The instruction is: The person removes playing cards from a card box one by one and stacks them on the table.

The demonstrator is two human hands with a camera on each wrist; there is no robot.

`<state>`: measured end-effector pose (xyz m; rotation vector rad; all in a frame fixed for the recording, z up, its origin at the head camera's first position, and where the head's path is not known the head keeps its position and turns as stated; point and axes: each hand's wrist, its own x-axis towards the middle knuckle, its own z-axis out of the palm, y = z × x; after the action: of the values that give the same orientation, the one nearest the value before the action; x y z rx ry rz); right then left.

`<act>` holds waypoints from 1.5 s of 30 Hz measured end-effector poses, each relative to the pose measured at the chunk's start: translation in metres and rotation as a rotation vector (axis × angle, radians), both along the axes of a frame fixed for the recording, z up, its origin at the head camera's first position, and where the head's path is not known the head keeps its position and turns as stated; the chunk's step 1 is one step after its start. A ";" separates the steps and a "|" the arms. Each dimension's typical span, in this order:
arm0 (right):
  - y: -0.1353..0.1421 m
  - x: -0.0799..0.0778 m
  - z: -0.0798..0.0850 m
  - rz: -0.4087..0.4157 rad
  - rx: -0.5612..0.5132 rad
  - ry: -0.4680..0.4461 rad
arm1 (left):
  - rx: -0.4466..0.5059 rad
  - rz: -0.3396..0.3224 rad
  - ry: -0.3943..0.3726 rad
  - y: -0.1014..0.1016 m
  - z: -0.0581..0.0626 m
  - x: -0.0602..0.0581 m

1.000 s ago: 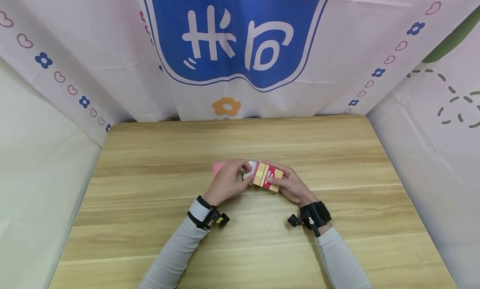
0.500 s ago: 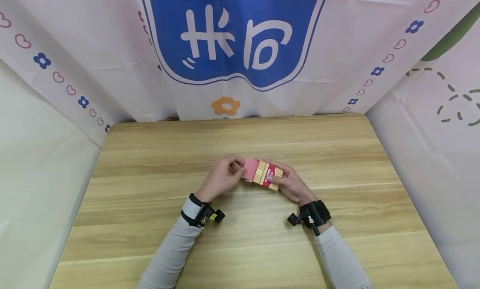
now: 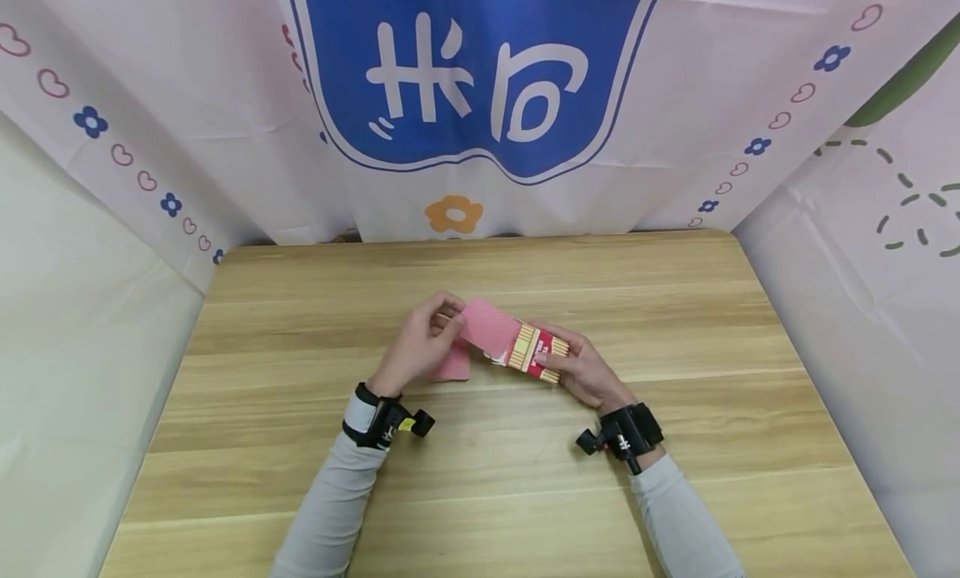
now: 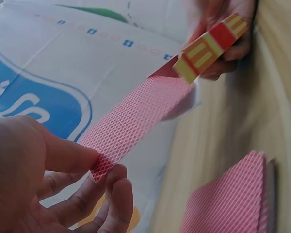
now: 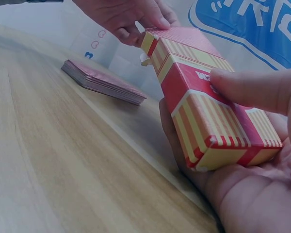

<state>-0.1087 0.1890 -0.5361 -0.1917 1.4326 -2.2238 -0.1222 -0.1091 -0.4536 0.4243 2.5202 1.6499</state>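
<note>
A red and yellow striped playing-card box (image 3: 528, 351) lies tilted in my right hand (image 3: 591, 378), thumb across its printed face. From its opened end sticks a pink-patterned playing card (image 3: 489, 326); I cannot tell whether more cards lie under it. My left hand (image 3: 418, 345) pinches the card's outer end between thumb and fingers, as the left wrist view shows close up on the card (image 4: 136, 116). Below that hand, a stack of pink-backed playing cards (image 3: 454, 366) rests on the table, partly hidden in the head view. The right wrist view shows the stack's layered edge (image 5: 106, 88).
The wooden table (image 3: 480, 495) reaches back to a white cloth (image 3: 225, 87) with a blue emblem. White sheets hang along both sides.
My left hand has left the stack, reached the box's end, and drawn the pink card out leftward. The stack shows again beneath it. My right hand keeps the box nearly still.
</note>
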 end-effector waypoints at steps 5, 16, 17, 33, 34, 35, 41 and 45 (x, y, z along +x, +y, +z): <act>0.001 0.001 0.000 0.006 -0.007 0.009 | -0.009 0.037 0.034 -0.012 0.001 -0.004; 0.001 0.001 0.000 -0.001 -0.007 0.006 | -0.100 0.050 0.024 -0.035 0.001 -0.011; 0.001 0.001 0.000 -0.002 -0.009 0.004 | -0.112 0.045 0.016 -0.036 0.001 -0.012; 0.000 0.002 0.001 -0.006 0.002 -0.011 | -0.263 0.012 -0.075 -0.032 -0.027 -0.018; 0.000 0.002 0.001 -0.004 0.000 -0.011 | -0.268 0.016 -0.067 -0.031 -0.028 -0.018; -0.001 0.002 0.001 -0.002 -0.002 -0.011 | -0.277 0.021 -0.057 -0.031 -0.029 -0.018; -0.001 0.002 0.002 -0.001 -0.010 -0.007 | -0.381 0.060 0.008 -0.026 -0.035 -0.018; 0.000 0.001 0.002 -0.003 -0.011 -0.007 | -0.412 0.072 0.047 -0.025 -0.036 -0.019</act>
<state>-0.1075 0.1888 -0.5345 -0.1852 1.4183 -2.2332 -0.1410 -0.1345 -0.4900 0.3342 2.8403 1.1006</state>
